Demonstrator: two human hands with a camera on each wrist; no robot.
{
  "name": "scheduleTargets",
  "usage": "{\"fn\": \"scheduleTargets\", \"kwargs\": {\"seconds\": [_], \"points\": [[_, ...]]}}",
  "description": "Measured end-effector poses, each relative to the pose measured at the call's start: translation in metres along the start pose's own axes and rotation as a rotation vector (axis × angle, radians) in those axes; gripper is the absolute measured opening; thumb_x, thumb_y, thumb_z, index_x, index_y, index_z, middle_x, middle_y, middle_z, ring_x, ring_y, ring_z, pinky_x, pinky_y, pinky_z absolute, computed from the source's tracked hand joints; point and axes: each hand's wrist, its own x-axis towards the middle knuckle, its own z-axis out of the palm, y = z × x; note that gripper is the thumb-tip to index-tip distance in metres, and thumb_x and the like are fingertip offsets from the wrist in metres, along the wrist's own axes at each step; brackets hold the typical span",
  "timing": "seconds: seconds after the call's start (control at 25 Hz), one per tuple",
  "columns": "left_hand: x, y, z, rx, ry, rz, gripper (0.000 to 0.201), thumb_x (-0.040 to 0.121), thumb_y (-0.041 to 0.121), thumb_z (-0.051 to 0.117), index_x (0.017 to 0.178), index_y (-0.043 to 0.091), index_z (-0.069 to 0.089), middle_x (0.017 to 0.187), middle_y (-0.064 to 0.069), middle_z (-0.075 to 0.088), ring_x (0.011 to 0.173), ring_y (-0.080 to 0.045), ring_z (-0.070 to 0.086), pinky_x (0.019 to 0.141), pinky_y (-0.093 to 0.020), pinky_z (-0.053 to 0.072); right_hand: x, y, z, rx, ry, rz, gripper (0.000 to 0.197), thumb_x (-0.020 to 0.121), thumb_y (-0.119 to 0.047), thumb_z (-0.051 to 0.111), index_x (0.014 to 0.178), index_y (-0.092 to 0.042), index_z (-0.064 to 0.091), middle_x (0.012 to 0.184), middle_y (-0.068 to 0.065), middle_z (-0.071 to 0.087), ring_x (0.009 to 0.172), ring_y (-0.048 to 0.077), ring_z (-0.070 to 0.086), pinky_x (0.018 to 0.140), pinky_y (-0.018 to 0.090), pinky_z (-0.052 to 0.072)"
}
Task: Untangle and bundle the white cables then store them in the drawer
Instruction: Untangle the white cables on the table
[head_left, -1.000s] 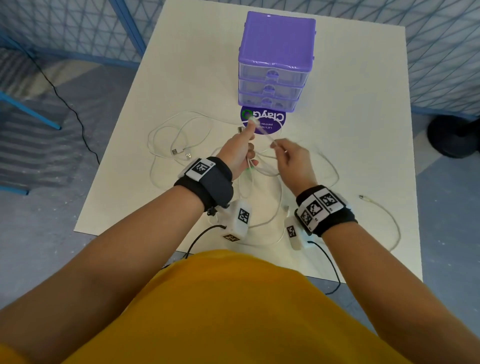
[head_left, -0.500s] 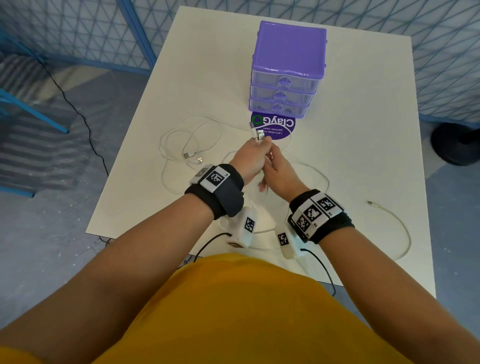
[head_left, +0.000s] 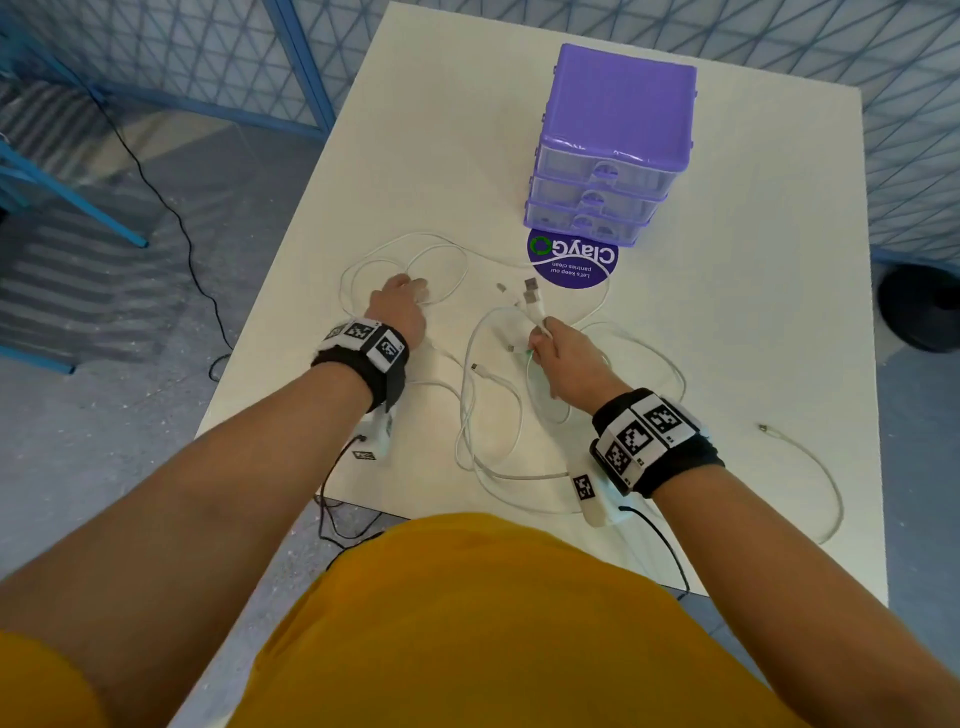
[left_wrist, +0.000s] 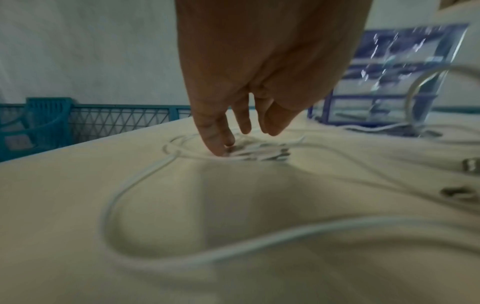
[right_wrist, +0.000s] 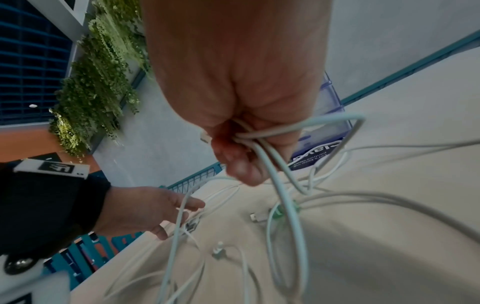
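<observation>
Several white cables (head_left: 488, 415) sprawl over the desk (head_left: 753, 332). The right hand (head_left: 563, 358) grips a few strands above it — plugs poking past its fingers. The left hand (head_left: 397, 306), fingers straight, touches a loop; the drawer unit (head_left: 613, 150) stands beyond, shut.

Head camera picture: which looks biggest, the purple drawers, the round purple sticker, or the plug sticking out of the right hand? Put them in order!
1. purple drawers, biggest by far
2. round purple sticker
3. plug above the right hand, tiniest
</observation>
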Motion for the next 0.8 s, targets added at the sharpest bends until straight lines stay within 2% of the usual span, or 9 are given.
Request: {"fn": "scheduleTargets", "kwargs": {"seconds": [0.08,0.16,0.24,0.32,0.44,0.56,0.6,0.68,0.8], "points": [[0.005,-0.010,0.001,0.061,0.004,0.013,0.043,0.090,0.003,0.038,0.132,0.011,0.048,0.141,-0.014,0.043,0.124,-0.036,0.043,0.102,-0.039,0.037,0.002,0.001,0.003,0.008,-0.024,-0.002,0.035,0.094,-0.008,0.033,0.064,-0.027,0.036,0.083,0.009,0.051,0.075,0.024,0.045,0.059,0.020,0.033],[0.004,-0.009,0.002,0.080,0.038,-0.019,0.037,0.090,0.003,0.040,0.124,0.009,0.053,0.130,-0.017,0.051,0.118,-0.035,0.048,0.098,-0.041,0.040,0.002,-0.001,0.003,0.027,-0.007,0.019,0.037,0.093,-0.009,0.035,0.062,-0.029,0.033,0.083,0.009,0.050,0.077,0.024,0.045,0.071,0.026,0.031],[-0.002,-0.006,0.003,0.213,0.073,-0.048,0.031,0.091,0.007,0.042,0.119,0.011,0.056,0.123,-0.015,0.056,0.116,-0.033,0.050,0.098,-0.041,0.036,0.001,-0.004,0.002,0.033,0.015,-0.004,0.036,0.094,-0.012,0.036,0.061,-0.027,0.033,0.077,0.007,0.050,0.076,0.024,0.043,0.066,0.025,0.030],[-0.008,-0.001,0.003,0.243,0.145,0.028,0.029,0.090,0.008,0.045,0.117,0.011,0.056,0.121,-0.014,0.056,0.111,-0.034,0.052,0.097,-0.039,0.033,-0.003,-0.010,-0.001,0.022,0.042,-0.068,0.030,0.095,-0.012,0.036,0.066,-0.020,0.037,0.069,-0.001,0.047,0.073,0.024,0.042,0.054,0.021,0.028],[-0.024,0.020,-0.005,-0.001,0.240,0.247,0.029,0.091,0.007,0.044,0.114,0.008,0.060,0.120,-0.017,0.055,0.102,-0.037,0.056,0.091,-0.038,0.042,-0.008,-0.018,-0.005,0.020,0.169,-0.195,0.017,0.094,-0.009,0.039,0.078,-0.005,0.044,0.071,0.007,0.050,0.069,0.024,0.041,0.053,0.017,0.030],[-0.045,0.046,-0.011,-0.181,0.208,0.376,0.022,0.086,0.006,0.054,0.104,0.004,0.066,0.104,-0.018,0.066,0.093,-0.032,0.062,0.087,-0.035,0.047,-0.011,-0.030,-0.007,0.023,0.258,-0.344,0.014,0.092,-0.006,0.041,0.092,0.002,0.052,0.081,0.008,0.047,0.070,0.021,0.041,0.057,0.016,0.029],[-0.051,0.053,-0.012,-0.278,0.165,0.391,0.019,0.083,0.006,0.059,0.101,0.002,0.065,0.097,-0.017,0.068,0.087,-0.029,0.062,0.084,-0.033,0.048,-0.011,-0.032,-0.007,0.017,0.253,-0.367,0.015,0.092,-0.005,0.040,0.098,0.002,0.052,0.084,0.007,0.048,0.072,0.020,0.042,0.060,0.016,0.030],[-0.061,0.063,-0.016,-0.455,0.075,0.367,0.022,0.079,0.007,0.066,0.101,0.001,0.063,0.089,-0.011,0.068,0.082,-0.020,0.061,0.079,-0.026,0.047,-0.010,-0.032,-0.004,-0.035,0.213,-0.314,0.018,0.094,-0.008,0.038,0.105,0.001,0.049,0.084,0.011,0.052,0.072,0.022,0.044,0.064,0.024,0.031],[-0.064,0.069,-0.017,-0.692,0.014,0.254,0.020,0.079,0.006,0.068,0.097,0.004,0.059,0.093,-0.010,0.066,0.084,-0.017,0.061,0.077,-0.019,0.047,-0.011,-0.028,0.000,-0.053,0.131,-0.200,0.017,0.096,-0.013,0.034,0.107,-0.004,0.043,0.085,0.010,0.061,0.071,0.023,0.052,0.063,0.026,0.034]]}}
